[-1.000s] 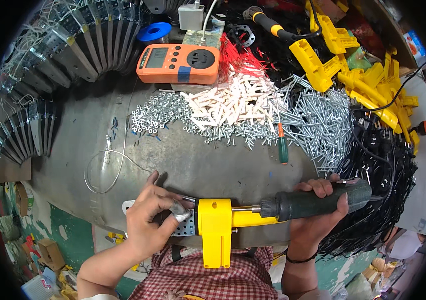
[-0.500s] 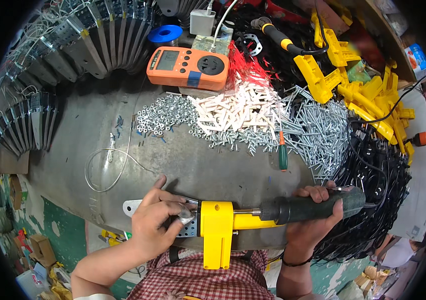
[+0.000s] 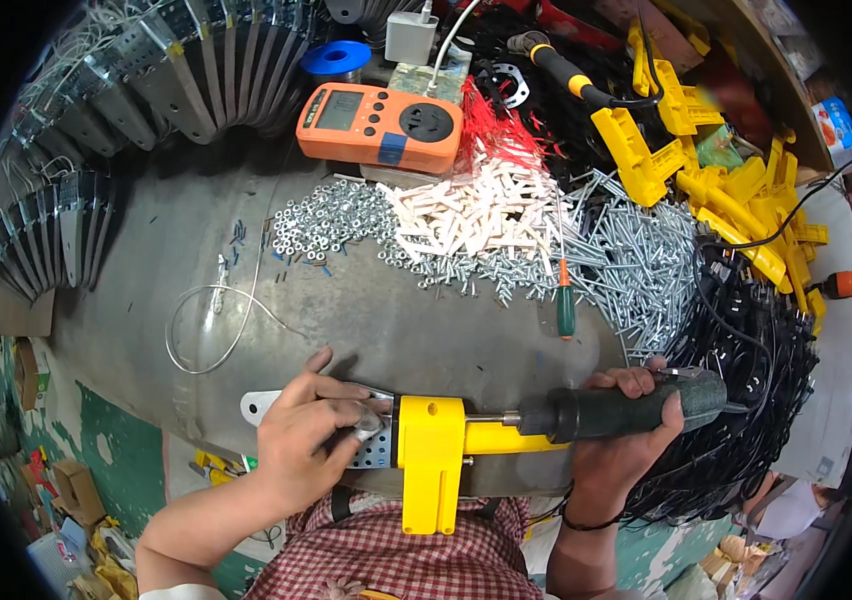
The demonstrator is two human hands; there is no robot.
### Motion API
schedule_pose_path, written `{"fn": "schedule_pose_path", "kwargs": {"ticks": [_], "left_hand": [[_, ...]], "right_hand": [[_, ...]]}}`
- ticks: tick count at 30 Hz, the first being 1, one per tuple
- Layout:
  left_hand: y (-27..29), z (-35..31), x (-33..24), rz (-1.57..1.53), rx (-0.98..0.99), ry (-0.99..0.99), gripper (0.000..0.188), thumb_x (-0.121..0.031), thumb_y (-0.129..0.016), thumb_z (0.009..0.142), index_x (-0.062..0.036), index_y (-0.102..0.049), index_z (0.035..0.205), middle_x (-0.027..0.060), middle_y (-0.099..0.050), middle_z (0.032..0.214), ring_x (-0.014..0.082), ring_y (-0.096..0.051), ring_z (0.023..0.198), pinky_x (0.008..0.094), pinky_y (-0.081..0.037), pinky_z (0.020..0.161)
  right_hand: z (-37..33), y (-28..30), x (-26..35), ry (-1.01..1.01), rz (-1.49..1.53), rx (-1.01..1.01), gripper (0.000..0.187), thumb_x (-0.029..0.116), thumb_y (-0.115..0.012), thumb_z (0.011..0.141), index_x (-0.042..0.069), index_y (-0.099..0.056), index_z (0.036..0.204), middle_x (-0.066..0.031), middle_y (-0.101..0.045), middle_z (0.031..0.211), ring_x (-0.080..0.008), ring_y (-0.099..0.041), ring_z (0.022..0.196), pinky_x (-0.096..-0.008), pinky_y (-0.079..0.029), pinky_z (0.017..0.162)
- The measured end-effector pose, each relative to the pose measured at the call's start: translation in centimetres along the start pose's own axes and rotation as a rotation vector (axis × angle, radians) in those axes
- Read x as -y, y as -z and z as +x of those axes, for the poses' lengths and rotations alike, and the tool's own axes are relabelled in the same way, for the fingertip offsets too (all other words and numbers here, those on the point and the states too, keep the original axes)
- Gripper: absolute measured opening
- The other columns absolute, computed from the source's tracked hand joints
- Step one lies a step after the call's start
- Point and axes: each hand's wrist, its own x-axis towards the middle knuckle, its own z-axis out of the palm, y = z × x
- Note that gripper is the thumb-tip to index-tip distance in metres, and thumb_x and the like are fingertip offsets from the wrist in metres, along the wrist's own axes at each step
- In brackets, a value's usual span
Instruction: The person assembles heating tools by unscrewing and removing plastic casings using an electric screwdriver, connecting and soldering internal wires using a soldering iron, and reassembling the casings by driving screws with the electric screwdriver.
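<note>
- Left hand [image 3: 308, 430]: fingers were curled nearly closed on the perforated metal plate [image 3: 377, 455].
- Right hand [image 3: 616, 464]: fingers were wrapped around the dark power screwdriver [image 3: 601, 413].
- Yellow housing [image 3: 432, 450] lay at the tabletop's [image 3: 136, 310] near edge, meeting the bit [image 3: 492, 418].

Red-checked, seemingly apron-like garment [image 3: 411, 555]

No text legible: marks on grey screen [image 3: 337, 109] of orange meter [image 3: 391, 118] too small to read.
</note>
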Motion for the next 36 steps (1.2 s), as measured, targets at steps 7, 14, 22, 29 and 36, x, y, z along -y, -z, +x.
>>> {"fn": "schedule_pose_path", "kwargs": {"ticks": [7,14,22,29,36], "left_hand": [[-0.3,-0.2,-0.2,0.028,-0.036,-0.024,0.026,0.007,-0.065,0.059,-0.0049,-0.057,0.080,0.0082,-0.067,0.086,0.0239,-0.061,0.089,0.0527,-0.035,0.101],[0.3,0.7,0.0,0.121,0.154,-0.085,0.035,0.004,-0.065,0.060,-0.0042,-0.049,0.090,0.0133,-0.055,0.120,0.0314,-0.051,0.112,0.0521,-0.033,0.102],[0.4,0.7,0.1,0.147,0.211,-0.119,0.035,0.002,-0.062,0.060,-0.0051,-0.048,0.092,0.0083,-0.057,0.118,0.0270,-0.054,0.106,0.0522,-0.033,0.102],[-0.1,1.0,-0.4,0.150,0.183,-0.105,0.033,0.002,-0.061,0.061,-0.0048,-0.049,0.092,0.0081,-0.058,0.116,0.0272,-0.055,0.102,0.0502,-0.035,0.100],[0.1,1.6,-0.1,0.062,0.224,-0.070,0.024,-0.012,-0.062,0.068,-0.0057,-0.047,0.086,0.0180,-0.057,0.113,0.0361,-0.054,0.104,0.0526,-0.033,0.100]], "right_hand": [[-0.1,-0.2,-0.1,-0.012,0.051,0.123,0.033,0.030,-0.052,0.086,0.013,-0.045,0.113,0.0045,-0.044,0.085,-0.0080,-0.048,0.081,-0.0315,-0.042,0.085],[-0.3,-1.0,-0.2,-0.023,0.028,0.037,0.028,0.031,-0.052,0.086,0.016,-0.042,0.108,0.0030,-0.044,0.083,-0.0097,-0.047,0.079,-0.0321,-0.041,0.085],[-0.5,-0.8,-0.4,-0.021,0.119,0.065,0.027,0.030,-0.048,0.089,0.015,-0.044,0.111,0.0018,-0.046,0.085,-0.0107,-0.048,0.081,-0.0333,-0.042,0.086],[-0.3,-0.6,-0.1,0.026,0.055,0.097,0.028,0.031,-0.048,0.089,0.014,-0.043,0.112,0.0016,-0.046,0.086,-0.0112,-0.048,0.082,-0.0330,-0.042,0.086],[0.4,-0.3,2.0,0.015,-0.013,0.078,0.039,0.034,-0.050,0.087,0.014,-0.042,0.119,0.0020,-0.046,0.083,-0.0114,-0.046,0.079,-0.0353,-0.041,0.081]]}}
